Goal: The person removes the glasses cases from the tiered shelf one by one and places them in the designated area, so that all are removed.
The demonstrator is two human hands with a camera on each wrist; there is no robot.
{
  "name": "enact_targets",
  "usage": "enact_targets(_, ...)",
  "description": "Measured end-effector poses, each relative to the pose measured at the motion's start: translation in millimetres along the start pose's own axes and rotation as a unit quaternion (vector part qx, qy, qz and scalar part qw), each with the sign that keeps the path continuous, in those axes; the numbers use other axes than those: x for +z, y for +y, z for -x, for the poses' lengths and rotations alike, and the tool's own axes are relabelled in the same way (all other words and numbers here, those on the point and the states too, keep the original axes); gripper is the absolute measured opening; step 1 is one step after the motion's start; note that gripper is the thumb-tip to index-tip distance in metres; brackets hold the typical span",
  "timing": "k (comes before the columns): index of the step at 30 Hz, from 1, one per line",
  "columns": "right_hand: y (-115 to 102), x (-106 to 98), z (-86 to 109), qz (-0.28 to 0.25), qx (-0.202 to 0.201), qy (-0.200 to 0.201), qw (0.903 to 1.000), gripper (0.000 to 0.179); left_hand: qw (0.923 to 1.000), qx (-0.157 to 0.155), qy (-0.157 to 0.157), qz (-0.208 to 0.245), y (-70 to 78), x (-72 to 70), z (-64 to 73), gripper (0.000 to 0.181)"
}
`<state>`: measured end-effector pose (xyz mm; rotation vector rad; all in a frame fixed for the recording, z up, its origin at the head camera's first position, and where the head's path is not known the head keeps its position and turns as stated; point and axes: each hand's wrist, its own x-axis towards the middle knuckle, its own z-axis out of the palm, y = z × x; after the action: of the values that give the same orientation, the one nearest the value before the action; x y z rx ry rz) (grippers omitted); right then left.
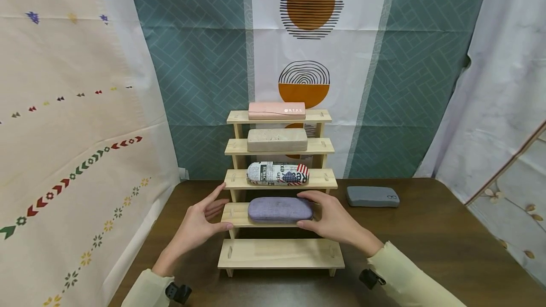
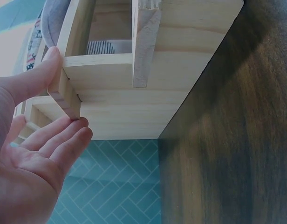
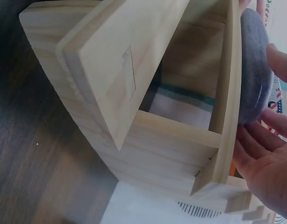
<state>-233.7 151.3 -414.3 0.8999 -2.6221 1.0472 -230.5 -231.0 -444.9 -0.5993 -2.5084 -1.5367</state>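
A tiered wooden display stand (image 1: 281, 253) bears several glasses cases, one to a shelf. On the second shelf from the bottom lies a purple fabric glasses case (image 1: 279, 210); my right hand (image 1: 330, 217) grips its right end, thumb low in front and fingers behind. My left hand (image 1: 198, 224) holds the left end of that same shelf, with the thumb at its front edge and several fingertips against its end, as the left wrist view shows. Higher up are a newspaper-print case (image 1: 277, 173), a beige case (image 1: 277, 140) and a pink case (image 1: 277, 111).
A grey-blue glasses case (image 1: 372, 196) lies on the brown table (image 1: 409, 236) to the right of the stand. The lowest shelf carries no case. Patterned curtains (image 1: 192, 70) hang behind and at both sides.
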Motion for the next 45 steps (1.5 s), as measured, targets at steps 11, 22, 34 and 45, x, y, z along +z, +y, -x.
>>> enact_targets(11,2.2,7.7,-7.6,-0.005,0.006,-0.013,0.9999,0.064,1.0,0.002,0.0,0.001,-0.2,0.2,0.2,0.105)
enact_targets(22,3.4,10.3,-9.4,-0.009,0.011,-0.008,0.9999,0.063,1.0,0.0,0.0,0.004,-0.2,0.3,0.5,0.105)
enact_targets(34,3.6,10.3,-8.9,-0.018,0.017,-0.005,0.9997,0.06,1.0,0.002,0.002,-0.001,0.9,0.2,0.7,0.105)
enact_targets(45,4.9,9.6,-7.2,-0.028,0.029,-0.006,0.9992,0.064,1.0,0.002,0.001,0.0,0.8,0.0,1.3,0.105)
